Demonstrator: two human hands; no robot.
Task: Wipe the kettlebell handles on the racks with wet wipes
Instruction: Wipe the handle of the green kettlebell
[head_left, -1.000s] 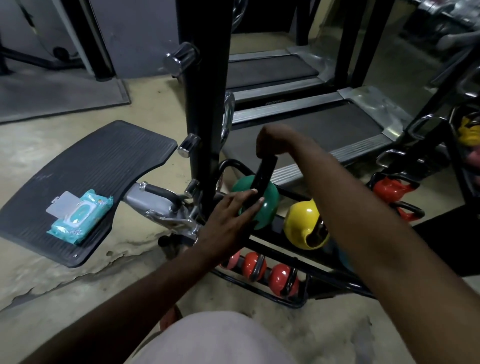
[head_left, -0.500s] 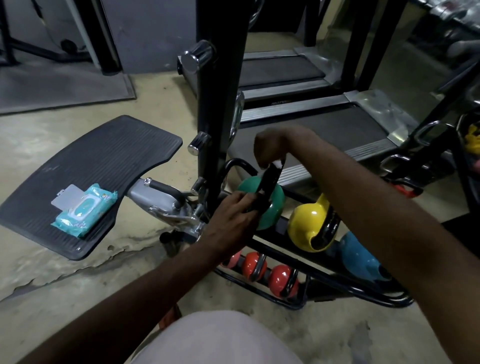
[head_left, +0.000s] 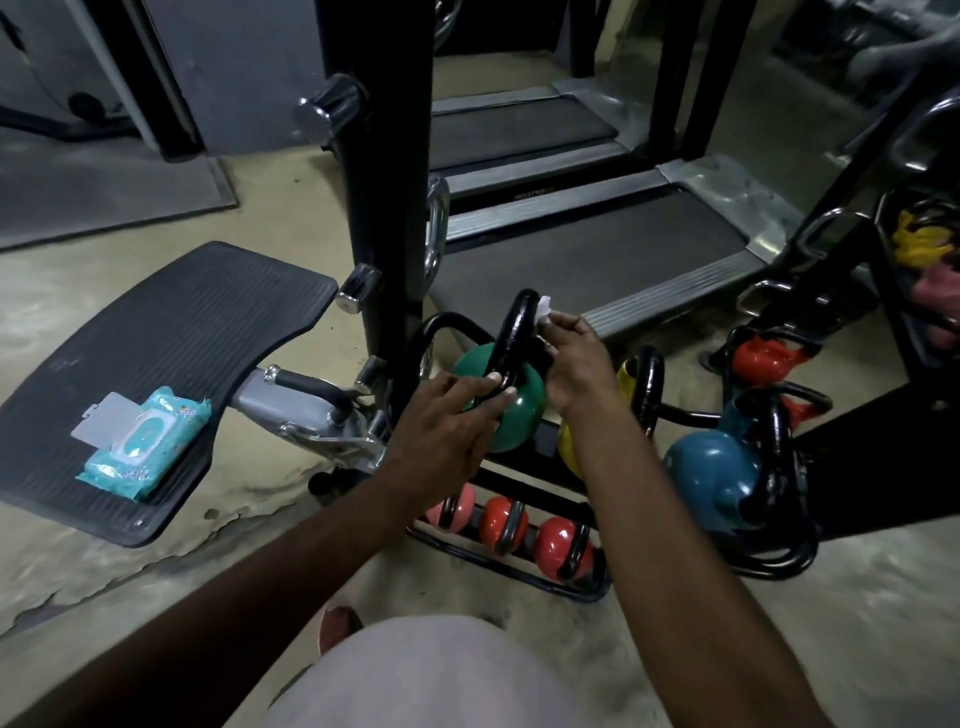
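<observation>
The green kettlebell (head_left: 511, 410) sat on the rack (head_left: 545, 499), left of the yellow one (head_left: 631, 410). It looked heavy and rigid, its black handle (head_left: 511, 343) glossy, likely slick when wet. The left hand (head_left: 447, 421) gripped the handle's base; the right hand (head_left: 569, 358) pinched a limp wipe (head_left: 544, 305) against its top. Left of the rack, the wipe pack (head_left: 143, 441) lay on a ribbed mat (head_left: 197, 322) over cracked concrete; treadmills stood behind.

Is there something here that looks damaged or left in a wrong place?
Two things. The pack of wet wipes lies on the black rubber footplate with its lid flap open, so the wipes may dry out. The floor coating along the footplate's near edge is cracked and peeling.
</observation>
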